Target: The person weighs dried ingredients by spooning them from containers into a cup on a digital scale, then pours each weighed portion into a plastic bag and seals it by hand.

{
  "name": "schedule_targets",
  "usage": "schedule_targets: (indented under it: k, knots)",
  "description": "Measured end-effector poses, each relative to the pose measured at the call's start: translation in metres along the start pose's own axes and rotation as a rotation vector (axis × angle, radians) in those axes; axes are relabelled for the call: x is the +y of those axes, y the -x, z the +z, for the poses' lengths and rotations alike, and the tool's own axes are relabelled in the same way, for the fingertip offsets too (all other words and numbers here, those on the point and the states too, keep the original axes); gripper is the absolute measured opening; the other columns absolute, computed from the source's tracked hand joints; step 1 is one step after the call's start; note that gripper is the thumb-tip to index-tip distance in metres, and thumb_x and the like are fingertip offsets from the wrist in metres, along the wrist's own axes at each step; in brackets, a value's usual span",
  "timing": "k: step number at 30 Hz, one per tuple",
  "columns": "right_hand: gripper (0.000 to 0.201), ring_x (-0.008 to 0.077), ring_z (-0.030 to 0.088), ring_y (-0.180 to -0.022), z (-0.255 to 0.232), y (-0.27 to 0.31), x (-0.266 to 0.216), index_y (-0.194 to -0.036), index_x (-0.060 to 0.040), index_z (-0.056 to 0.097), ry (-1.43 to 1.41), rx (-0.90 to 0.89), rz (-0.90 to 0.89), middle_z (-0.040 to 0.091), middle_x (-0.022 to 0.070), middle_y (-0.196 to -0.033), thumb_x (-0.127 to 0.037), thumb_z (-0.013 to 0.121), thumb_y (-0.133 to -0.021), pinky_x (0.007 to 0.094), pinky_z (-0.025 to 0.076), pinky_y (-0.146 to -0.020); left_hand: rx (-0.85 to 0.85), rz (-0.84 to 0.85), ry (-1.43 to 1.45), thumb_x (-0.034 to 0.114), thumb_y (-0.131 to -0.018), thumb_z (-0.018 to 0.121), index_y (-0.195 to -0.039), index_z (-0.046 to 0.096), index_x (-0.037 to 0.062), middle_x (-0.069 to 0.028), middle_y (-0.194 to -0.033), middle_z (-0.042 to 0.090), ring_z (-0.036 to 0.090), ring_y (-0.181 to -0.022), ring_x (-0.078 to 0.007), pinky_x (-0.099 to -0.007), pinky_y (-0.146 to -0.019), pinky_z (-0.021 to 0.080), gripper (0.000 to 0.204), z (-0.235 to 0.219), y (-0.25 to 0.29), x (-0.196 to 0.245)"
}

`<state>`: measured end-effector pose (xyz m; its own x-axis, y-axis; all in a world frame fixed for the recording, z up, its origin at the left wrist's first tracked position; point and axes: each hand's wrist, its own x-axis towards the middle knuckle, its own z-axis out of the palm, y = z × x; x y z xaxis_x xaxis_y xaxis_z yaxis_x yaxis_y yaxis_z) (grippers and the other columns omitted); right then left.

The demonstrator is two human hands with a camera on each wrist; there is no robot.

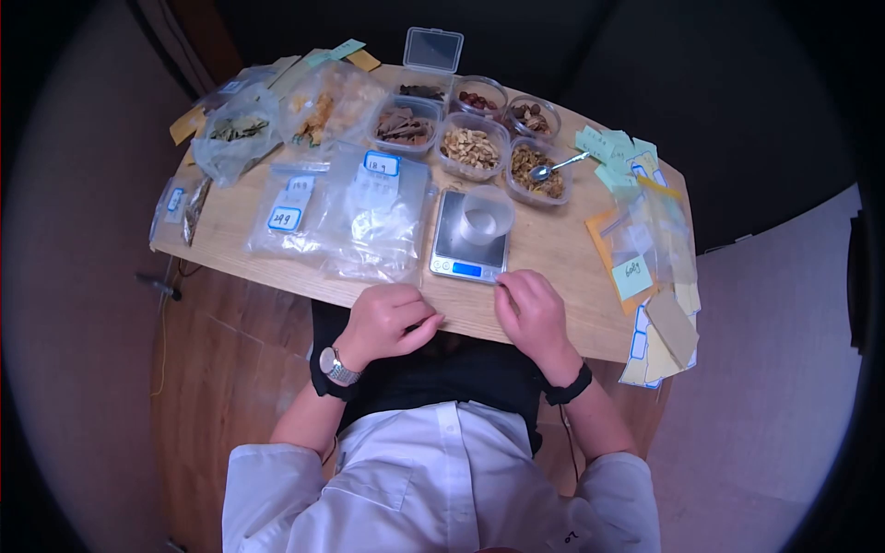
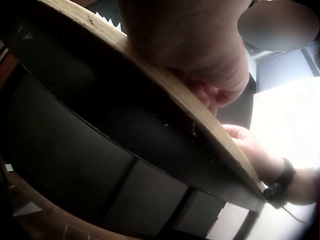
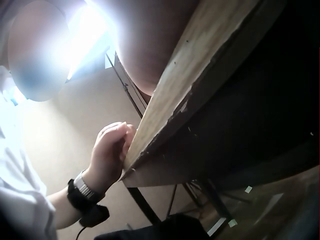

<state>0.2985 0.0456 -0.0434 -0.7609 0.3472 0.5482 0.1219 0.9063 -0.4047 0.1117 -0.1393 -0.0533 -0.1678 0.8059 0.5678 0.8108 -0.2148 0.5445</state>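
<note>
Digital scale [image 1: 470,257]: weighing, apparently. Gripping nothing visible with left hand [image 1: 389,323], right hand [image 1: 535,315]. Next, probably: grasp spoon [image 1: 557,166], 2 o'clock.

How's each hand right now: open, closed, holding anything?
Left hand: relaxed, loosely curled, holding nothing, at the near edge of the pale wooden tabletop.
Right hand: loosely curled, holding nothing, by the rectangular silver digital scale; touch unclear.

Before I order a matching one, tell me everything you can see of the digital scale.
The digital scale is rectangular, with a dark platform, a silvery front panel and a blue-lit display flanked by small buttons; any reading is illegible. It lies flat on the wooden table, display toward the viewer. A clear, plastic-looking cup rests on it. The right hand is at its front-right corner; contact is unclear.
</note>
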Motion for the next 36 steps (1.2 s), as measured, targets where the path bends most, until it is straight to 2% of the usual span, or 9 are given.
schedule_targets:
  k: [12, 17, 19, 20, 22, 24, 30, 32, 36]
  knots:
    - [0.012, 0.0304, 0.069, -0.075, -0.024, 0.035, -0.01, -0.095, 0.0009, 0.071, -0.141, 0.157, 0.079, 0.07, 0.0167, -0.088, 0.005, 0.07, -0.084, 0.0353, 0.055, -0.065, 0.031, 0.016, 0.032, 0.015, -0.081, 0.077, -0.071, 0.069, 0.0076, -0.0059, -0.065, 0.057, 0.06, -0.058, -0.0254, -0.0373, -0.051, 0.047, 0.015, -0.001, 0.002, -0.002]
    - [0.009, 0.023, 0.07, -0.077, -0.052, 0.149, -0.031, -0.096, 0.0008, 0.072, -0.219, 0.119, 0.35, 0.07, 0.0138, -0.088, 0.005, 0.069, -0.088, 0.0303, 0.053, -0.066, 0.026, 0.007, 0.033, 0.016, -0.082, 0.077, -0.072, 0.07, 0.0086, -0.0057, -0.066, 0.057, 0.061, -0.059, -0.0254, -0.0371, -0.052, 0.047, 0.014, -0.003, 0.001, -0.001]
    - [0.009, 0.0191, 0.069, -0.08, -0.049, 0.199, -0.031, -0.1, -0.0002, 0.072, -0.206, 0.032, 0.685, 0.069, 0.0118, -0.093, -0.003, 0.071, -0.092, 0.0287, 0.053, -0.071, 0.02, 0.012, 0.031, 0.016, -0.082, 0.076, -0.072, 0.071, 0.0088, -0.0056, -0.066, 0.058, 0.061, -0.059, -0.0254, -0.0371, -0.053, 0.048, 0.014, -0.002, 0.001, 0.0]
    - [0.009, 0.0191, 0.069, -0.08, -0.043, 0.225, -0.03, -0.1, -0.0002, 0.072, -0.197, 0.04, 0.684, 0.069, 0.0118, -0.093, -0.003, 0.071, -0.092, 0.0287, 0.053, -0.071, 0.025, 0.005, 0.033, 0.016, -0.082, 0.077, -0.072, 0.071, 0.0088, -0.0057, -0.066, 0.058, 0.061, -0.059, -0.0256, -0.0373, -0.053, 0.048, 0.013, -0.002, 0.001, 0.0]
    - [0.016, 0.0183, 0.067, -0.083, -0.034, 0.261, -0.034, -0.107, -0.0008, 0.071, -0.204, 0.009, 1.003, 0.067, 0.0114, -0.099, -0.011, 0.073, -0.095, 0.0285, 0.054, -0.074, 0.03, 0.002, 0.035, 0.016, -0.082, 0.077, -0.072, 0.071, 0.0087, -0.0058, -0.066, 0.058, 0.061, -0.059, -0.0257, -0.0374, -0.053, 0.048, 0.013, -0.002, 0.001, 0.001]
    - [0.022, 0.0184, 0.066, -0.088, -0.035, 0.277, -0.04, -0.112, -0.001, 0.069, -0.304, -0.087, 1.047, 0.067, 0.0108, -0.104, -0.018, 0.071, -0.098, 0.0302, 0.054, -0.078, 0.021, -0.019, 0.035, 0.016, -0.082, 0.077, -0.071, 0.071, 0.0081, -0.0063, -0.066, 0.059, 0.061, -0.059, -0.0259, -0.0378, -0.053, 0.048, 0.014, -0.002, 0.0, 0.002]
    - [0.027, 0.0199, 0.066, -0.1, -0.03, 0.32, -0.039, -0.116, -0.0007, 0.068, -0.37, 0.111, 1.23, 0.069, 0.0111, -0.11, -0.025, 0.061, -0.105, 0.0317, 0.05, -0.091, 0.026, -0.029, 0.033, 0.016, -0.081, 0.077, -0.071, 0.071, 0.0076, -0.0067, -0.065, 0.059, 0.061, -0.058, -0.0264, -0.0382, -0.052, 0.048, 0.015, -0.002, 0.0, 0.003]
    - [0.032, 0.0179, 0.064, -0.098, -0.037, 0.329, -0.042, -0.116, 0.0006, 0.068, -0.544, 0.045, 1.425, 0.07, 0.0113, -0.11, -0.028, 0.058, -0.107, 0.0302, 0.049, -0.09, 0.027, -0.026, 0.032, 0.016, -0.081, 0.077, -0.071, 0.071, 0.0076, -0.0067, -0.065, 0.058, 0.06, -0.057, -0.0265, -0.0383, -0.051, 0.048, 0.015, -0.002, 0.0, 0.003]
    - [0.036, 0.0183, 0.065, -0.092, -0.062, 0.322, -0.056, -0.111, 0.0026, 0.07, -0.41, -0.112, 1.43, 0.072, 0.0122, -0.102, -0.031, 0.056, -0.108, 0.0315, 0.05, -0.086, 0.022, -0.045, 0.037, 0.016, -0.081, 0.077, -0.07, 0.07, 0.0076, -0.007, -0.065, 0.058, 0.06, -0.057, -0.0269, -0.0388, -0.051, 0.047, 0.015, -0.003, -0.001, 0.003]
